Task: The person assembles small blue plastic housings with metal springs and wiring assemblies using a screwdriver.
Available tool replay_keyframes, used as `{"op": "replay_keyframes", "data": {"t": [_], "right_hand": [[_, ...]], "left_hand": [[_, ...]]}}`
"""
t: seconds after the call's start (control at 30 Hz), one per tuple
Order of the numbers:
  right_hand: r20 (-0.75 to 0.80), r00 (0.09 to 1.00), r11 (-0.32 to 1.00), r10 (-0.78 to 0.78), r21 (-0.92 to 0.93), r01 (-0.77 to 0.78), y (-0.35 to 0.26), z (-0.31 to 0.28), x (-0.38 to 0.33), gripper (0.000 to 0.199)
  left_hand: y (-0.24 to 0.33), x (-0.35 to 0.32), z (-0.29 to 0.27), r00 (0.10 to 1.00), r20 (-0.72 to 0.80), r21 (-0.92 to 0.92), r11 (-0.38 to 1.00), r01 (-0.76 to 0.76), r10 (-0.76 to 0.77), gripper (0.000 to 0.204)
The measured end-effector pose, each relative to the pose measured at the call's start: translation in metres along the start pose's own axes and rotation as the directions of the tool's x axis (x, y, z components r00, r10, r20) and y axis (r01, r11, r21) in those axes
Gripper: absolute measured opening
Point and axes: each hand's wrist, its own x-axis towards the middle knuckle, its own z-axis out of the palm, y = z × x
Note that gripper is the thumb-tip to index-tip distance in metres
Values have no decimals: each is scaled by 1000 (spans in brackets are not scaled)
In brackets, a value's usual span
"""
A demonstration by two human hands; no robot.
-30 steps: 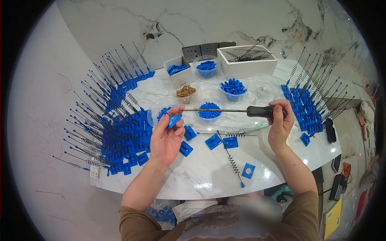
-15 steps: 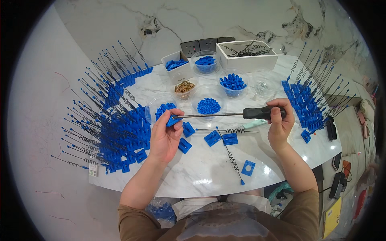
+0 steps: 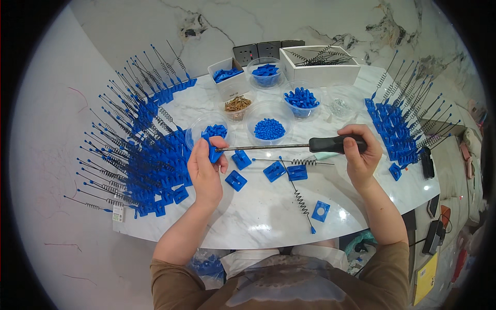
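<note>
My left hand [image 3: 207, 173] is closed around a small blue plastic part [image 3: 215, 153], held up above the table's left middle. My right hand [image 3: 361, 155] grips the black handle of a screwdriver [image 3: 281, 146]. Its long shaft points left, and the tip meets the blue part at my left fingers. Whether a screw sits at the tip is too small to tell. On the table below lie several blue square bases [image 3: 236, 180] and two black spring wires, one [image 3: 300, 201] with blue ends slanting toward me. A flat blue square with a round hole [image 3: 321, 211] lies nearer the front edge.
Dense rows of blue bases with upright spring wires stand at left [image 3: 160, 160] and right [image 3: 392, 129]. Behind my hands are tubs of blue beads [image 3: 269, 129], blue caps [image 3: 301, 98] and brass-coloured screws [image 3: 237, 104]. A white box [image 3: 320, 75] of black spring wires stands at the back.
The blue part in my left hand has turned to a steeper tilt, and my left hand has shifted slightly left. The screwdriver remains against it. The whole view has shifted a little.
</note>
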Motion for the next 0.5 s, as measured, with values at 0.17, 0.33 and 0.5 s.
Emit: {"op": "replay_keyframes", "data": {"t": [0.17, 0.33, 0.5], "right_hand": [[25, 994, 993, 107, 40, -108, 2, 3, 0, 14], [154, 900, 900, 407, 102, -425, -9, -3, 15, 21], [216, 806, 812, 551, 83, -577, 5, -8, 19, 39]], "left_hand": [[2, -2, 1, 994, 17, 89, 990, -112, 111, 35], [0, -1, -3, 924, 151, 419, 824, -382, 351, 29], [-1, 1, -7, 899, 236, 499, 747, -439, 370, 28]]}}
